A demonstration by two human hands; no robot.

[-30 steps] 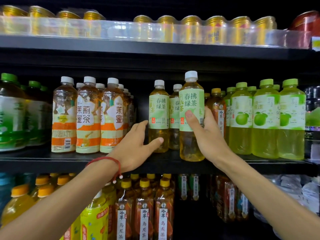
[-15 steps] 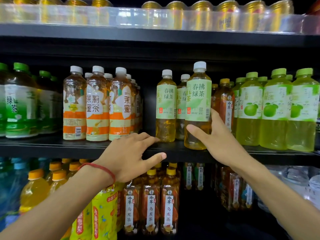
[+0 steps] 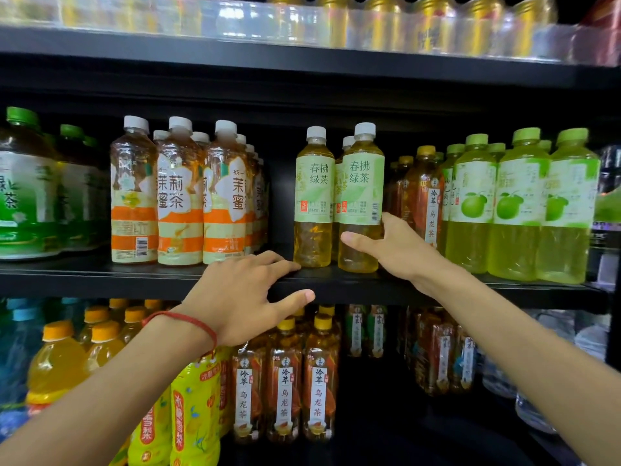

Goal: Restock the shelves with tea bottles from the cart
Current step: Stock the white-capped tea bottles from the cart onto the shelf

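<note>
Right grip (image 3: 400, 250), a bare hand, is wrapped round the lower part of a green tea bottle (image 3: 361, 183): thumb across the front below the label, fingers curled round its right side. The bottle is upright with its base on the middle shelf (image 3: 100, 280), close to the front edge. It is clear plastic with a white cap and a pale green label, full of golden-yellow tea up to the neck. Just to its left a second green tea bottle (image 3: 314, 196) of the same kind stands apart from it, with more white caps behind. Left grip (image 3: 242, 297) is loosely spread and holds nothing; the fingers reach over the shelf's front edge and the thumb is in front of the lip. We cannot tell if it touches the board. There is a red string bracelet (image 3: 188, 319) on that wrist. Toward the left end of the same shelf we see jasmine tea bottles (image 3: 179, 196) with orange-striped labels and amber liquid, then big green-capped bottles (image 3: 27, 196). Toward the right end are dark oolong bottles (image 3: 425, 203), then lime-green bottles (image 3: 517, 210) holding yellow-green drink. The top shelf carries gold cans (image 3: 430, 28) behind a clear plastic rail. On the shelf below we see more oolong tea bottles (image 3: 284, 381) and orange-capped bottles (image 3: 57, 364) of yellow drink.
</note>
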